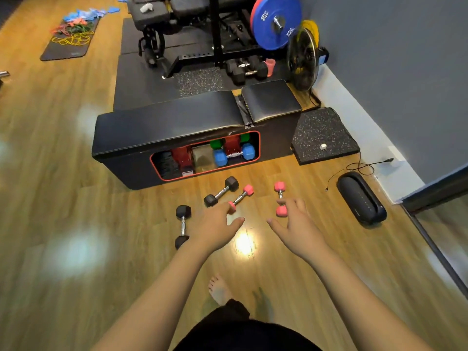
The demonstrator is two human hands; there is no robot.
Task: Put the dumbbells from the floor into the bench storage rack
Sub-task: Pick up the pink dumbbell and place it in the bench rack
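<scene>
Beneath both hands' spread, empty fingers (pixel 301 206) lie two pink dumbbells (pixel 280 198).

Floor: four dumbbells (pixel 221 191), two black, two pink, at 6 o'clock of bench storage rack (pixel 205 155); both hands empty, spread.

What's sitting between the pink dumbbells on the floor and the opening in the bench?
Nothing visible. Bare floor lies between both pink dumbbells and the bench opening. A black dumbbell lies just left of that path. Both hands are open, reaching toward them.
</scene>
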